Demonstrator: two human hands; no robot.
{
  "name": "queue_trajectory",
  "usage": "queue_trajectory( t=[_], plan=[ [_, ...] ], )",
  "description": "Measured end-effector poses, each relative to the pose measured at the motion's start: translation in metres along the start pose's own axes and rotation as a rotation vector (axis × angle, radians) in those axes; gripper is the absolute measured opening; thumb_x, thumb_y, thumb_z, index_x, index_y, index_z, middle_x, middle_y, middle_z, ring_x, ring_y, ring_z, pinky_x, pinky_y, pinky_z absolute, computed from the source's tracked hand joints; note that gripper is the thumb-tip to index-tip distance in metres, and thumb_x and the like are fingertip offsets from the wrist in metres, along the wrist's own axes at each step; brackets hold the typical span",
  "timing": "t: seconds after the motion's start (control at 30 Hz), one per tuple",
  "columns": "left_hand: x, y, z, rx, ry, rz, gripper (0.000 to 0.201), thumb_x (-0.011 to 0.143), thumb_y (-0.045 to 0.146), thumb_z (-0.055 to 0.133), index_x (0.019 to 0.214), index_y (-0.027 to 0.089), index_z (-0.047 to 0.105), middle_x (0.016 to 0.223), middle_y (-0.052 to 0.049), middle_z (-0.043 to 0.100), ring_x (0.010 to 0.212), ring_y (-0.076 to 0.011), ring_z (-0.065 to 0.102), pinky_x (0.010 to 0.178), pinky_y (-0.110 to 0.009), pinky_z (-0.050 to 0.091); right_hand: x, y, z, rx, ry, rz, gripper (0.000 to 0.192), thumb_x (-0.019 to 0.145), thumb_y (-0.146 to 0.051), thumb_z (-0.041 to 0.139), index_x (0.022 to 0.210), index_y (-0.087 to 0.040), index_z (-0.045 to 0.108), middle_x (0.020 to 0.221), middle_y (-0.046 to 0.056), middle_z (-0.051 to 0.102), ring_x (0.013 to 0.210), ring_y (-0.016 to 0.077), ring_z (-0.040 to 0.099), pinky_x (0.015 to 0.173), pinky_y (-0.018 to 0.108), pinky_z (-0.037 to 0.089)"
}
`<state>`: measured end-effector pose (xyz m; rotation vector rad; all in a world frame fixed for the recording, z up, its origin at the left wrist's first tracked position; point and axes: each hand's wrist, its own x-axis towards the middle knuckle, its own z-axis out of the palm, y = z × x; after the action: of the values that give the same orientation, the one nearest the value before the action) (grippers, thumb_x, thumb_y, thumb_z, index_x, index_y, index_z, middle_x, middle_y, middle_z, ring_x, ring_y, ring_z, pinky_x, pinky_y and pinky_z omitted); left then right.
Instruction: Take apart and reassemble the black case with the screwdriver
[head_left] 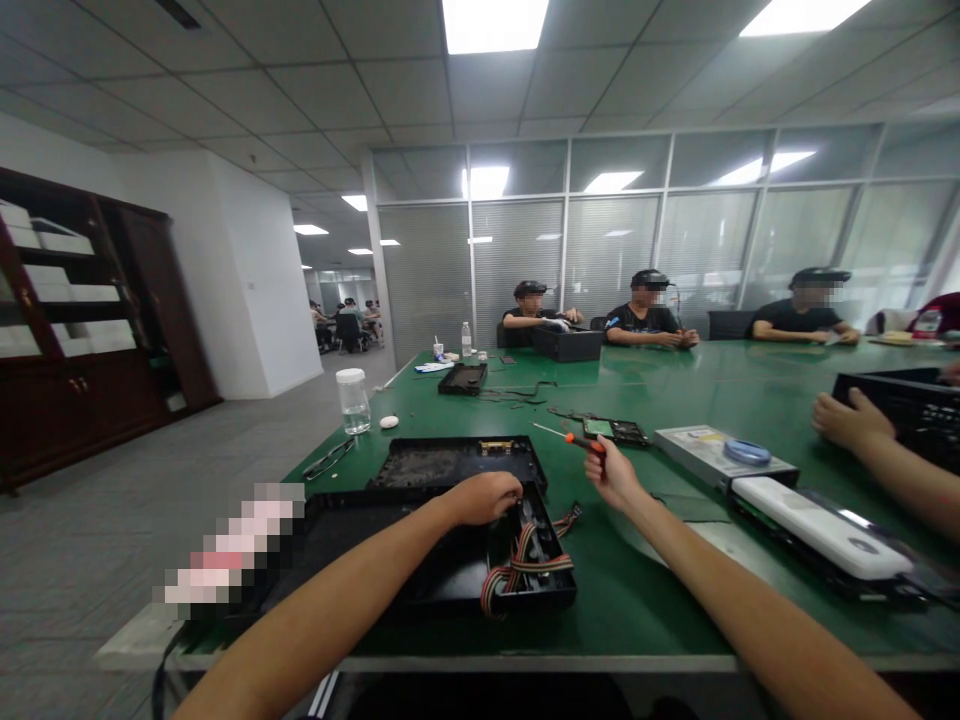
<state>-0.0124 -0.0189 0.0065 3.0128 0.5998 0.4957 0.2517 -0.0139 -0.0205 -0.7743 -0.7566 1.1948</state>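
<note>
In my right hand (pixel 618 478) is an orange-and-black screwdriver (pixel 586 443), its thin metal shaft pointing left above the green table. My left hand (pixel 484 498) is closed, fingertips together, at the upper right part of an open black metal case (pixel 465 580); whatever the fingers hold is too small or hidden to make out. Striped ribbon cables (pixel 517 570) loop over the case's right end, beside my left hand. Behind the case lies a flat black panel (pixel 427 462) with a brass-coloured piece on its far edge.
To the right are a metal drive box (pixel 697 450) with a blue tape roll (pixel 747 452) on top, a white device (pixel 817 525) and another person's hand (pixel 855 425). A plastic jar (pixel 353 405) and glasses (pixel 328 459) stand near the left edge. Several people sit across the table.
</note>
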Motion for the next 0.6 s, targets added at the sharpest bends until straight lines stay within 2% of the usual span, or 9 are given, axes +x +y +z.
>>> queue_trajectory(
  t=[0.1, 0.17, 0.23, 0.3, 0.37, 0.43, 0.5, 0.6],
  plan=[
    [-0.001, -0.004, -0.013, -0.114, -0.021, -0.072, 0.008, 0.077, 0.019, 0.055, 0.081, 0.013, 0.059, 0.076, -0.002, 0.060, 0.071, -0.0117, 0.054, 0.068, -0.020, 0.040, -0.003, -0.007, 0.011, 0.128, -0.072, 0.065, 0.022, 0.083, -0.035, 0.048, 0.069, -0.018, 0.047, 0.053, -0.004, 0.047, 0.039, 0.0044, 0.041, 0.030, 0.012, 0.032],
    [-0.003, -0.011, -0.023, -0.250, -0.093, -0.148, 0.011, 0.074, 0.022, 0.058, 0.078, 0.013, 0.062, 0.069, -0.001, 0.060, 0.064, -0.0104, 0.055, 0.062, -0.018, 0.040, -0.006, -0.010, 0.015, 0.133, -0.120, 0.068, 0.014, 0.082, -0.031, 0.052, 0.077, -0.017, 0.052, 0.065, 0.000, 0.056, 0.046, 0.0051, 0.048, 0.035, 0.013, 0.040],
    [-0.007, -0.021, -0.031, -0.419, -0.216, -0.244, 0.014, 0.072, 0.024, 0.060, 0.078, 0.012, 0.063, 0.066, -0.001, 0.062, 0.059, -0.0099, 0.056, 0.058, -0.018, 0.041, -0.008, -0.010, 0.017, 0.111, -0.169, 0.058, 0.009, 0.078, -0.024, 0.057, 0.083, -0.017, 0.055, 0.075, 0.002, 0.059, 0.054, 0.0063, 0.053, 0.043, 0.014, 0.046],
    [-0.013, -0.032, -0.035, -0.565, -0.373, -0.351, 0.015, 0.071, 0.025, 0.060, 0.078, 0.012, 0.063, 0.067, -0.002, 0.063, 0.056, -0.0103, 0.056, 0.055, -0.020, 0.043, -0.012, -0.008, 0.019, 0.086, -0.218, 0.059, 0.013, 0.073, -0.019, 0.063, 0.084, -0.017, 0.055, 0.077, 0.002, 0.059, 0.059, 0.0078, 0.055, 0.050, 0.017, 0.049],
    [-0.018, -0.041, -0.034, -0.638, -0.522, -0.452, 0.017, 0.068, 0.027, 0.063, 0.075, 0.012, 0.063, 0.065, -0.002, 0.063, 0.052, -0.0108, 0.056, 0.052, -0.021, 0.044, -0.015, -0.006, 0.021, 0.066, -0.254, 0.068, 0.018, 0.068, -0.015, 0.067, 0.079, -0.018, 0.053, 0.073, -0.001, 0.056, 0.059, 0.0078, 0.054, 0.052, 0.019, 0.048],
    [-0.021, -0.046, -0.031, -0.632, -0.607, -0.514, 0.021, 0.064, 0.031, 0.067, 0.070, 0.012, 0.062, 0.060, -0.002, 0.061, 0.049, -0.0108, 0.054, 0.050, -0.022, 0.043, -0.019, -0.004, 0.023, 0.030, -0.288, 0.063, 0.022, 0.065, -0.015, 0.068, 0.074, -0.019, 0.049, 0.065, -0.005, 0.051, 0.053, 0.0062, 0.050, 0.048, 0.018, 0.044],
    [-0.022, -0.047, -0.029, -0.587, -0.615, -0.528, 0.025, 0.061, 0.035, 0.069, 0.066, 0.012, 0.059, 0.054, 0.000, 0.058, 0.045, -0.0103, 0.051, 0.047, -0.021, 0.041, -0.022, -0.004, 0.026, -0.063, -0.336, 0.038, 0.023, 0.067, -0.022, 0.067, 0.069, -0.019, 0.045, 0.059, -0.007, 0.045, 0.048, 0.0052, 0.043, 0.044, 0.017, 0.037],
    [-0.020, -0.044, -0.034, -0.479, -0.523, -0.492, 0.031, 0.064, 0.042, 0.066, 0.064, 0.013, 0.055, 0.047, 0.002, 0.053, 0.040, -0.0084, 0.046, 0.042, -0.019, 0.035, -0.029, -0.010, 0.035, -0.383, -0.429, -0.069, 0.030, 0.079, -0.043, 0.051, 0.065, -0.018, 0.043, 0.051, -0.007, 0.039, 0.043, 0.0064, 0.036, 0.042, 0.019, 0.030]
  ],
)
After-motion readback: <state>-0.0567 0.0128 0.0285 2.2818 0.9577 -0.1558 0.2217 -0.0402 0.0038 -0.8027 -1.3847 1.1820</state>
